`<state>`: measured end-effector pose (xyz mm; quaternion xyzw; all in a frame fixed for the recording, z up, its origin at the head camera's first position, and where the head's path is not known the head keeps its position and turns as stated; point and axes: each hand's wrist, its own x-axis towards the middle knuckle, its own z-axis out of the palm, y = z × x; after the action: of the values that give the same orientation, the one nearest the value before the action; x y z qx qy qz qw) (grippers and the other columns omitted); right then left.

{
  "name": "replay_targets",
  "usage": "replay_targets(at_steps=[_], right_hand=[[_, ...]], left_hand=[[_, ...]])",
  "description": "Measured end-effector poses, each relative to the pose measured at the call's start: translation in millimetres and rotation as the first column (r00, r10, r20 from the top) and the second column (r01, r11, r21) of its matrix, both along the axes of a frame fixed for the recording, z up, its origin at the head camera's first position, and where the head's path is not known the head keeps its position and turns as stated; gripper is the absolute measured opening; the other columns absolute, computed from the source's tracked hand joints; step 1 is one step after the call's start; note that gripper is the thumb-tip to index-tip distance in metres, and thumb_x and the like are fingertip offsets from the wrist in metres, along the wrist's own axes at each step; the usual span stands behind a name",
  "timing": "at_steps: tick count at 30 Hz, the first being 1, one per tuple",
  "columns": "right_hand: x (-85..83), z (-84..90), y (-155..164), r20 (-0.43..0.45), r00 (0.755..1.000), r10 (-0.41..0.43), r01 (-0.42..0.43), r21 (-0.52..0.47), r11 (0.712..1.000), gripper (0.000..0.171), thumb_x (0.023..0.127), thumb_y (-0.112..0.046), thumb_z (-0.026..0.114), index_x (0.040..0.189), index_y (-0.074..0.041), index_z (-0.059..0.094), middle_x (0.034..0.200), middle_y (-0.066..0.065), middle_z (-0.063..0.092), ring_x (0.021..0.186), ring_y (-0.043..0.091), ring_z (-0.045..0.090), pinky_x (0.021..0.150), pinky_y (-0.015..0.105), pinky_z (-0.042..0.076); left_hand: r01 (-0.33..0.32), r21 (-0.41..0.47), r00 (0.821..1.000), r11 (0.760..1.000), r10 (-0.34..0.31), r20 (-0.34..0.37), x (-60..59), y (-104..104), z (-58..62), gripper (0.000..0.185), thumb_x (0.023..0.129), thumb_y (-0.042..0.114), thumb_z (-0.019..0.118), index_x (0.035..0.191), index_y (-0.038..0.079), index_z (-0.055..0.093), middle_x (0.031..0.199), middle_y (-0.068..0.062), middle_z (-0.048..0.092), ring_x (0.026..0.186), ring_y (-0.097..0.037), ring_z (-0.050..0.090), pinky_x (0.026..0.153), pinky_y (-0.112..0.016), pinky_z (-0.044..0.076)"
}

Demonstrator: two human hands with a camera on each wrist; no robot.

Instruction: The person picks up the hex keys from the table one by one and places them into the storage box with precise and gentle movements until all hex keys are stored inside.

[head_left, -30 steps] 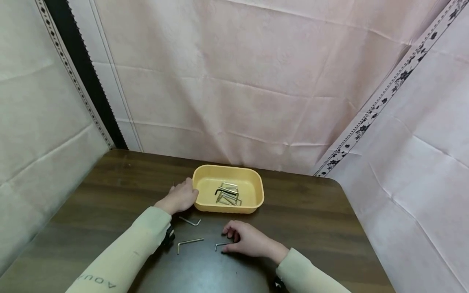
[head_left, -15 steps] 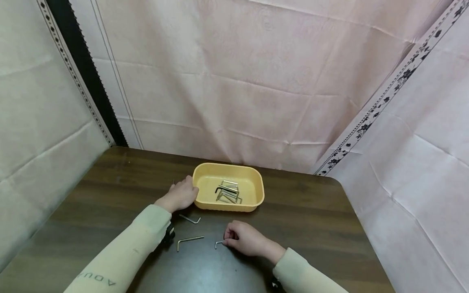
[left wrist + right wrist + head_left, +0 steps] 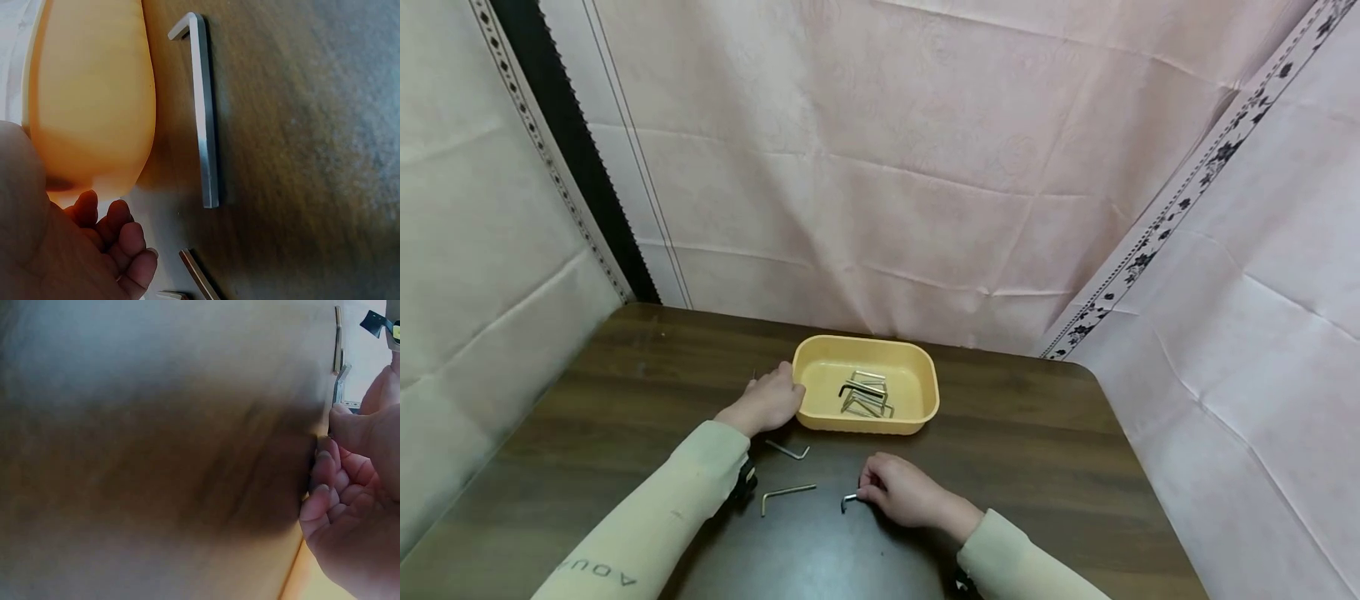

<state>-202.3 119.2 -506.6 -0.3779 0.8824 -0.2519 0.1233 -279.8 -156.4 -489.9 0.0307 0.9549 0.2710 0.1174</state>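
My right hand (image 3: 904,490) pinches a small hex key (image 3: 847,500) between thumb and fingers, low over the table; its short bent end sticks out to the left, and the fingers hide the rest. At the left end of a yellow plastic bin (image 3: 925,400), my left hand (image 3: 767,400) holds the wall, fingers curled beside the corner in the left wrist view. Inside the bin lies a pile of several hex keys (image 3: 867,396), one of them black. Two more lie on the table: a silver hex key (image 3: 201,112) near the bin and a brassy hex key (image 3: 786,492) closer to me.
The dark wooden table (image 3: 1037,467) reaches back to a pale hanging cloth (image 3: 880,167). Light cloths also hang along the left and right sides. The bin stands near the back edge.
My right thumb and fingers have closed onto the small hex key, whose bent end has turned slightly. The left hand has stayed at the bin.
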Motion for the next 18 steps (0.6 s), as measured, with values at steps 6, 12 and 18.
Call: replay_targets(at_steps=[6,12,18], right_hand=[[-1.2,6.1,5,0.093,0.995,-0.039,0.039,0.005,0.999,0.014,0.095,-0.019,0.063,0.084,-0.018,0.054,0.077,-0.012,0.051,0.07,0.003,0.049,0.066,0.022,0.042],[-4.5,19.5,16,0.068,0.995,-0.07,0.073,-0.033,0.997,0.011,0.095,-0.018,0.062,0.087,-0.017,0.055,0.08,-0.011,0.054,0.072,0.003,0.051,0.067,0.023,0.045],[-18.5,47.8,21,-0.014,0.993,-0.119,0.117,-0.122,0.986,0.01,0.096,-0.019,0.062,0.088,-0.017,0.055,0.077,-0.008,0.052,0.069,0.007,0.05,0.064,0.026,0.045]], left_hand=[[0.005,-0.006,1.0,1.0,-0.005,-0.007,0.1,-1,-0.2,0.043,0.101,0.028,0.037,0.126,-0.007,0.04,0.096,-0.011,0.055,0.086,-0.026,0.052,0.092,-0.055,0.033],[0.015,-0.004,1.0,1.0,-0.015,-0.008,0.8,0,0.2,0.046,0.101,0.028,0.036,0.128,-0.009,0.039,0.098,-0.012,0.055,0.088,-0.027,0.053,0.096,-0.058,0.031],[0.013,-0.002,1.0,1.0,-0.013,-0.005,0.3,1,-0.4,0.047,0.101,0.028,0.036,0.129,-0.009,0.038,0.1,-0.013,0.056,0.091,-0.028,0.054,0.097,-0.059,0.029]])
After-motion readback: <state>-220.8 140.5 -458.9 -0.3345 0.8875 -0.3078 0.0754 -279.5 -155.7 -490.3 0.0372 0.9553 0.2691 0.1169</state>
